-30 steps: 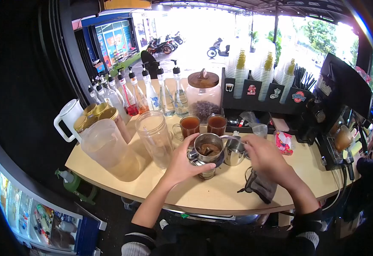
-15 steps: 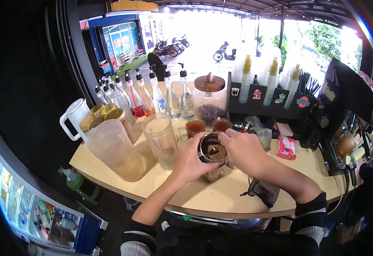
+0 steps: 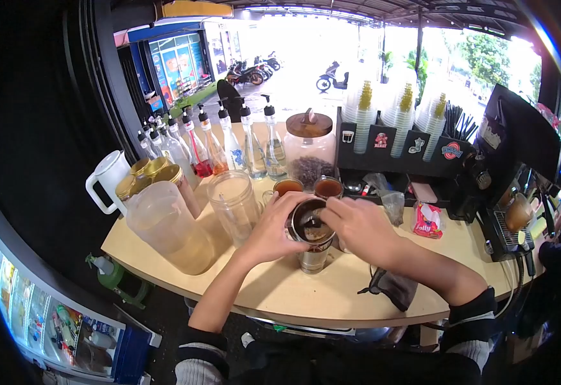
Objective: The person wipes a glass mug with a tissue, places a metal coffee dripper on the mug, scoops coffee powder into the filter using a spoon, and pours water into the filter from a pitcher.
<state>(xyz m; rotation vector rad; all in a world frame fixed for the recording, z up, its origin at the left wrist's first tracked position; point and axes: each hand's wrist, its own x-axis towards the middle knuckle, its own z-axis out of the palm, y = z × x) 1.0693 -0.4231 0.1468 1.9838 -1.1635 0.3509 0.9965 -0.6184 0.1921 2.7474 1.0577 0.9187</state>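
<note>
My left hand (image 3: 274,230) is wrapped around the side of a round metal-rimmed container (image 3: 313,224). Dark and brown contents show inside it, with a small dark piece in the middle. Beneath it, a silvery, see-through lower part (image 3: 312,260) stands on the counter; I cannot tell whether both are one piece. My right hand (image 3: 361,224) is closed at the container's right rim, fingertips pinched over the opening. Whatever those fingers hold is hidden. Just behind are two glass mugs of reddish-brown drink, the left mug (image 3: 287,187) and the right mug (image 3: 328,187).
A clear tall jar (image 3: 234,208) and a frosted pitcher (image 3: 168,224) stand left on the counter (image 3: 274,305). Pump bottles (image 3: 248,147) and a wooden-lidded jar (image 3: 309,147) line the back. Right are a cup rack (image 3: 383,151), a pink packet (image 3: 428,221) and a dark pouch (image 3: 389,289).
The view has shifted slightly. The container sits a little more upright, showing more of the lower part beneath it. My right fingers have moved slightly at the rim; the left grip stays.
</note>
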